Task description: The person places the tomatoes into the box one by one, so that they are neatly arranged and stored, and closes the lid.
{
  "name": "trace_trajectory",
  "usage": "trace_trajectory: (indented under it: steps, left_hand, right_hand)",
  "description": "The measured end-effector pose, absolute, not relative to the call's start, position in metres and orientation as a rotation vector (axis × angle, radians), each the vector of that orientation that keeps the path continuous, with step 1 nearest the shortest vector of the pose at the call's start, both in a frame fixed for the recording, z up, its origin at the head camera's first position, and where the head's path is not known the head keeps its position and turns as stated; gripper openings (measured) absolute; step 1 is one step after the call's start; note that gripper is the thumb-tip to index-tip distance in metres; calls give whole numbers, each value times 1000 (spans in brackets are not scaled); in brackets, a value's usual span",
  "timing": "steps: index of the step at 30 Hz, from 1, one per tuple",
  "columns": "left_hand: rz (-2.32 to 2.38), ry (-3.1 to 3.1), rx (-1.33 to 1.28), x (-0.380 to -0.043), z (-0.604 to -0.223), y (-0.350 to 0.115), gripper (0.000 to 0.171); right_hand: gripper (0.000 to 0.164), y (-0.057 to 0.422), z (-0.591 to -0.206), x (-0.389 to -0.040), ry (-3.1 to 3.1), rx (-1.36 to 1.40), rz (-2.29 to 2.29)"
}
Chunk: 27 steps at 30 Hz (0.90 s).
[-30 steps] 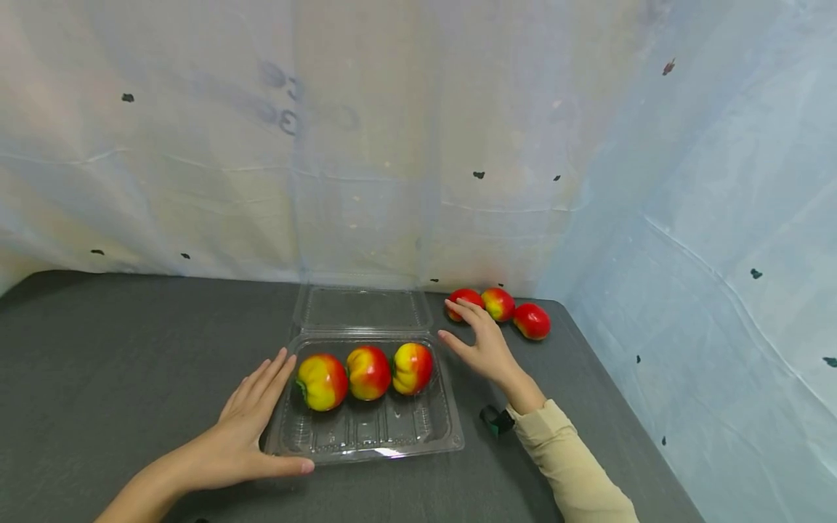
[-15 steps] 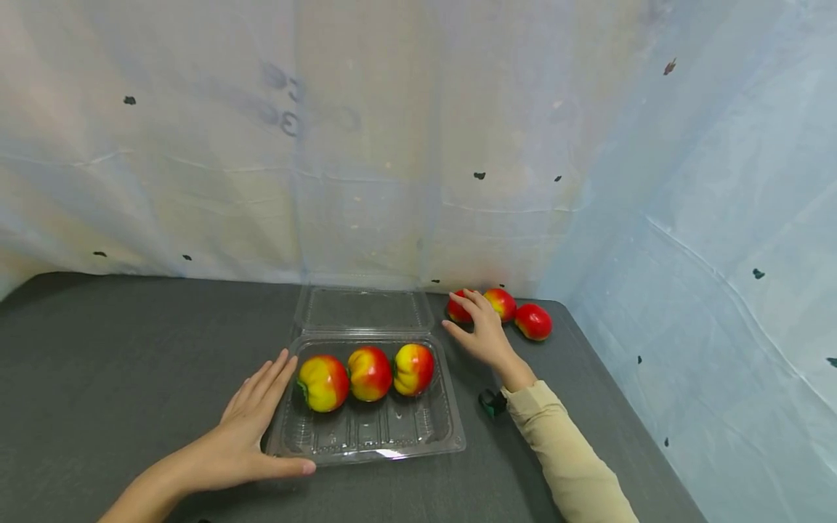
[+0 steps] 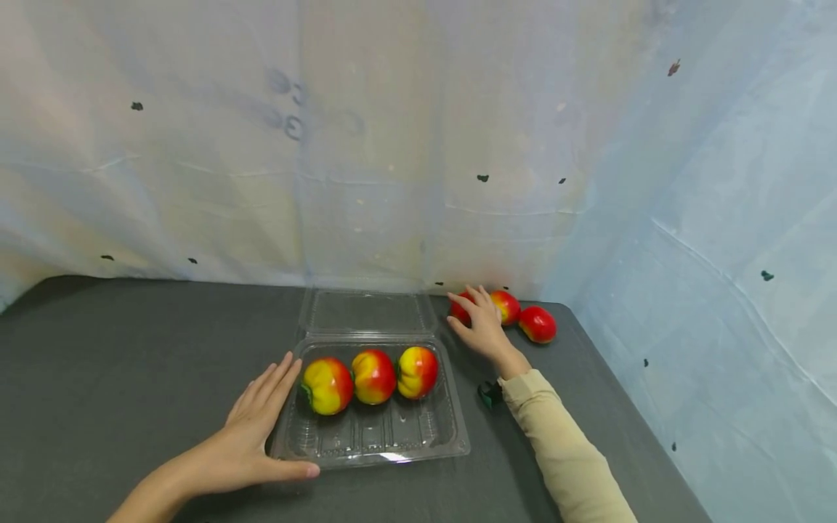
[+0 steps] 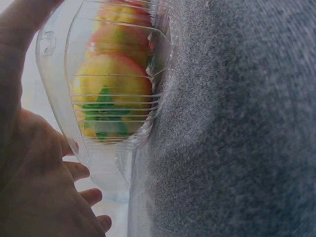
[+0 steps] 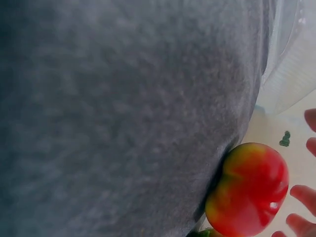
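A clear plastic clamshell box lies on the dark table with its lid folded back. Inside, three glossy red-and-yellow fruits sit in a row; the left wrist view shows a green leafy cap on the nearest fruit. My left hand spreads along the box's left side, thumb by the front edge and fingertips at the rim. Over the leftmost loose fruit hovers my right hand, partly hiding it. In the right wrist view, its fingers are beside a red fruit, apparently apart from it.
Two more loose fruits, one partly covered by my hand and one farther right, lie near the back right corner. Pale sheeting hangs behind and to the right. A small black object shows beside my right cuff.
My right hand has shifted slightly right, farther over the leftmost loose fruit. My left hand stays at the box. The whole view has drifted slightly.
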<state>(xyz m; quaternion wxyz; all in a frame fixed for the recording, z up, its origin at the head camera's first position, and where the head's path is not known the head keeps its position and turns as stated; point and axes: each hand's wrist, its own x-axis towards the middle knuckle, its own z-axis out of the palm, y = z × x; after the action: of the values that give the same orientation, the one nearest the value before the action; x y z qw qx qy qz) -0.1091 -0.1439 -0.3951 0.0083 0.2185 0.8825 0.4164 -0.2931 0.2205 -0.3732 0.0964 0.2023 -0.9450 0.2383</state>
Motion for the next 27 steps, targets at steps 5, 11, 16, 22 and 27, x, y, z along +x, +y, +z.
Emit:
trace_trajectory:
  steps: [5, 11, 16, 22, 27]
  left_hand:
    - [1310, 2751, 678, -108, -396, -142, 123]
    - [1309, 2754, 686, -109, -395, -141, 123]
    - [1312, 2749, 687, -109, -395, -141, 123]
    - [1318, 2740, 684, -109, -395, -142, 123]
    - [1320, 2735, 686, -111, -396, -143, 122]
  right_hand:
    - [51, 217, -372, -298, -2878, 557, 653]
    - [50, 215, -372, -303, -2908, 537, 596]
    - [51, 215, -373, -304, -2929, 517, 596]
    - [51, 216, -374, -301, -2944, 488, 569]
    - [48, 216, -374, -297, -2926, 479, 352]
